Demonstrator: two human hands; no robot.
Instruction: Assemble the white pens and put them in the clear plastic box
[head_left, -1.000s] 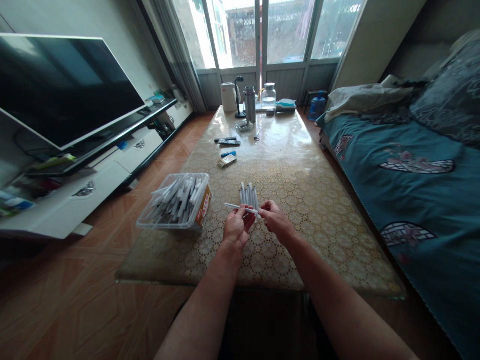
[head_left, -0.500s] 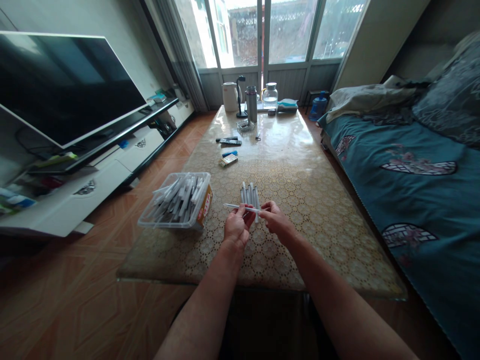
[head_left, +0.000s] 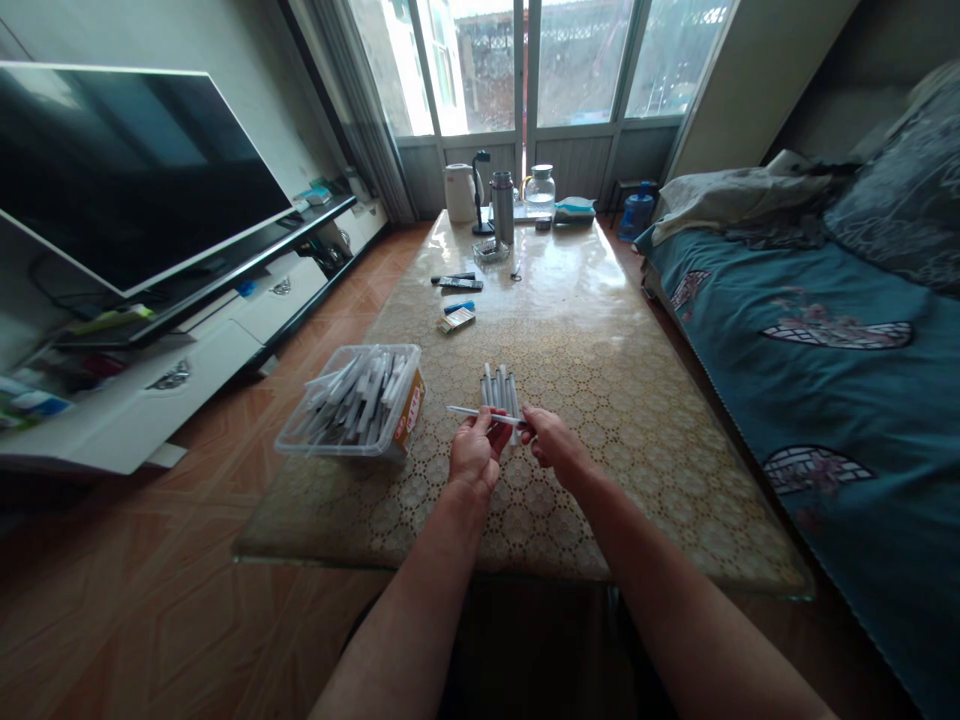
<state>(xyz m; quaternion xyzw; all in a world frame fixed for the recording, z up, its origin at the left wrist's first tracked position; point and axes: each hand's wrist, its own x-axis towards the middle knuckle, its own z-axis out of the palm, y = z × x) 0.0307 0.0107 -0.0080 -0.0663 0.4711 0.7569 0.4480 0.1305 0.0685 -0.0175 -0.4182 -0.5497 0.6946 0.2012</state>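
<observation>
Between my two hands a slim whitish pen [head_left: 464, 410] lies nearly level, its pointed end to the left. My left hand [head_left: 474, 446] pinches it near the middle, palm turned up. At the pen's right end, my right hand [head_left: 550, 437] has its fingers closed around it; the tip there is hidden by the fingers. Just beyond the hands, several similar pens [head_left: 500, 386] lie side by side on the patterned tablecloth [head_left: 600, 400]. To the left stands a clear plastic box [head_left: 397, 424] filled with many more pens [head_left: 360, 395].
Farther up the table are a small carton [head_left: 457, 320], a blue item [head_left: 460, 307] and remote controls [head_left: 459, 284]. At the far end stand a steel flask [head_left: 502, 208], a glass jug [head_left: 541, 190] and a kettle [head_left: 460, 193]. A bed [head_left: 810, 400] flanks the right side.
My right hand has shifted very slightly right along the pen, and its fingers have curled more. My left hand and the pen have barely moved.
</observation>
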